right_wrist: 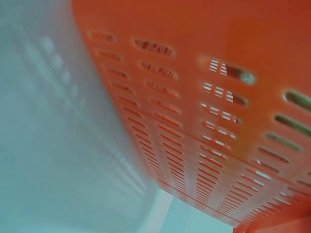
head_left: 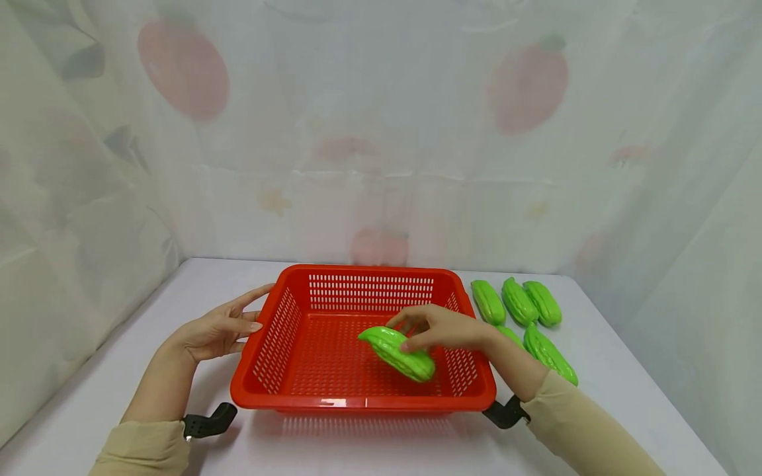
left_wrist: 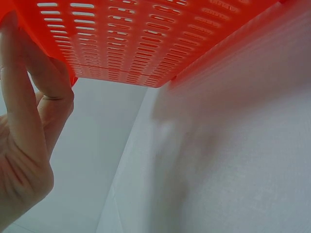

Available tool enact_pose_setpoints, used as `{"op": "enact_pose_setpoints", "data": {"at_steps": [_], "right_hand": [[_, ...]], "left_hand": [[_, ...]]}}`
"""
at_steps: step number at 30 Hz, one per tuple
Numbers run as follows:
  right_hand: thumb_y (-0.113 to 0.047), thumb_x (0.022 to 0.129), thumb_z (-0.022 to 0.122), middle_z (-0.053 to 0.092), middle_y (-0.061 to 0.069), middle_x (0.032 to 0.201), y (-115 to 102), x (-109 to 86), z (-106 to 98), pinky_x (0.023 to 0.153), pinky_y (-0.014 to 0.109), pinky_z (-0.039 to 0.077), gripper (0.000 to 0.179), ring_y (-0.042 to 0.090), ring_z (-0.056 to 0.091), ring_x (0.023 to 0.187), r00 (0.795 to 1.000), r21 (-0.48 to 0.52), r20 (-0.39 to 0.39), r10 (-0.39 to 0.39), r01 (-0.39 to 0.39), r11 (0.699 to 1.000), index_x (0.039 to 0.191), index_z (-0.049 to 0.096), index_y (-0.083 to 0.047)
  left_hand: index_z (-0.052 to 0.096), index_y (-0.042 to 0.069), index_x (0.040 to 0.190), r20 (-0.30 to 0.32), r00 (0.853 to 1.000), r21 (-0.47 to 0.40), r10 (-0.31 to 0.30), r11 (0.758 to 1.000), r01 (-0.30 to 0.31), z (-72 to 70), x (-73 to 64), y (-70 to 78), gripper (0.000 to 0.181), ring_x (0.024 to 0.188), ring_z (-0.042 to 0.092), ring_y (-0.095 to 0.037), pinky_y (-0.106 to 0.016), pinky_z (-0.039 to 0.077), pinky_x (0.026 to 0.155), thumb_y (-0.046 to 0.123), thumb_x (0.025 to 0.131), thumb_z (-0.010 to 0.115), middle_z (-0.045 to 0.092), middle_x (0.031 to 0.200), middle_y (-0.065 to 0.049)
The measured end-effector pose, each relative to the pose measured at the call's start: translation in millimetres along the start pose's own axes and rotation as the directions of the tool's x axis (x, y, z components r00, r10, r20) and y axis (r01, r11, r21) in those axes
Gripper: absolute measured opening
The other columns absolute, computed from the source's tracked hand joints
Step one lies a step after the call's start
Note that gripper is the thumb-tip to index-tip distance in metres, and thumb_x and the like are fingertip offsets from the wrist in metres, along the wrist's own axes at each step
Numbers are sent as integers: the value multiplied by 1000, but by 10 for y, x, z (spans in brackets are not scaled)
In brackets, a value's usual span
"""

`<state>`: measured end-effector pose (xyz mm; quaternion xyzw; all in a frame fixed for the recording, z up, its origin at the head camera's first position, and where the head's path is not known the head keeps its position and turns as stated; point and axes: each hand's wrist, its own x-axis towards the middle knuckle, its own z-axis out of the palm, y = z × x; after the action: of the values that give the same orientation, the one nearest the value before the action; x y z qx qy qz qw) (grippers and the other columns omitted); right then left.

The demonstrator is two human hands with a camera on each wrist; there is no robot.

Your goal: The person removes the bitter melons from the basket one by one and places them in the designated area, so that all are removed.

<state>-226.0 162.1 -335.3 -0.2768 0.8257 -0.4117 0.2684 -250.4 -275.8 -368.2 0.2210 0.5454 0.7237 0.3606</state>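
Observation:
A red slotted plastic basket (head_left: pixel 357 402) stands in the middle of the table, its floor bare where it shows. At its left rim is my left hand (head_left: pixel 223 329), the thumb over the edge and the other fingers against the outer side; the left wrist view shows those fingers along the slotted wall. My right hand (head_left: pixel 443 327) reaches over the right rim and grips a glossy green bitter melon (head_left: pixel 395 354) above the basket floor. That melon lies tilted, its pointed tip to the left. In the right wrist view the basket wall (right_wrist: pixel 189 145) hides this hand.
Several more bitter melons (head_left: pixel 519 303) lie on the white table (head_left: pixel 619 396) to the right of the basket, partly behind my right forearm. A pale curtain (head_left: pixel 381 132) with faded fruit prints hangs behind the table. A black wrist mount (head_left: pixel 210 422) sits by the left sleeve.

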Motion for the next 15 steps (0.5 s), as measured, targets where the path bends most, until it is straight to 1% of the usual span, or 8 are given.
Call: {"op": "enact_pose_setpoints", "data": {"at_steps": [4,8,12,15], "right_hand": [[-28,91,68,63,6,122,-7,-28,-42,76,33,57,39,20,59,107,1000,6,-26,5,-5,1000,129,60,-22],[-28,92,68,62,8,123,-25,-67,-106,74,34,56,40,18,60,100,998,12,-55,9,-9,1000,130,59,-22],[-25,93,67,62,10,120,-41,-109,-178,69,31,54,41,16,58,83,998,24,-70,-9,10,1000,132,58,-18],[-23,93,66,62,11,118,-59,-155,-239,68,30,54,42,16,55,78,996,29,-84,-19,21,999,134,57,-16]], "left_hand": [[9,27,158,4,1000,-2,2,1000,-2,2,3,0,70,105,71,-14,-35,60,88,-2,101,39,66,129,-1],[8,27,158,7,1000,-5,1,1000,-1,5,4,4,71,105,71,-14,-35,60,88,-2,101,38,66,128,0],[8,27,158,5,1000,-5,1,1000,-1,8,3,5,71,106,71,-14,-35,60,88,-2,101,38,66,128,0],[8,27,158,1,1000,-7,-1,1000,1,10,1,2,71,106,71,-14,-35,60,88,-2,101,39,66,128,0]]}}
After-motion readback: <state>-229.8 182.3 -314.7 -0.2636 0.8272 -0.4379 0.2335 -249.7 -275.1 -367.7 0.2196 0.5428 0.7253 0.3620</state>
